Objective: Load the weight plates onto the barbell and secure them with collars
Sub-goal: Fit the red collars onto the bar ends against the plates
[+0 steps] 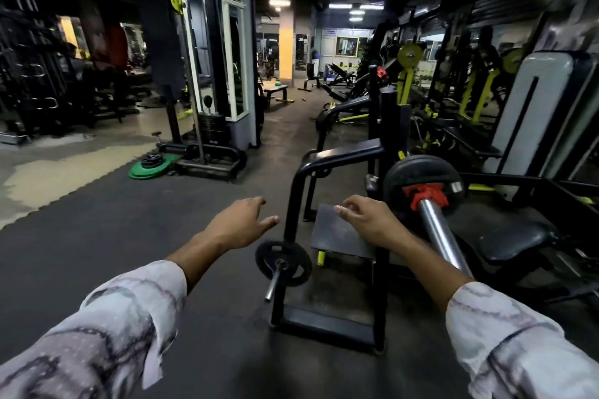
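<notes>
Reaching out with left hand (238, 223) and right hand (369, 220), fingers open, holding nothing. Sitting on the barbell (440, 233) end: black plate (418, 173) behind red collar (426, 196), beside the right hand.

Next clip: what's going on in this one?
A person in a gym stands at the end of a chrome barbell sleeve. It already carries a black round weight plate with a red plastic collar against it. Both the left hand and right hand are open and empty, reaching forward, holding nothing.
</notes>
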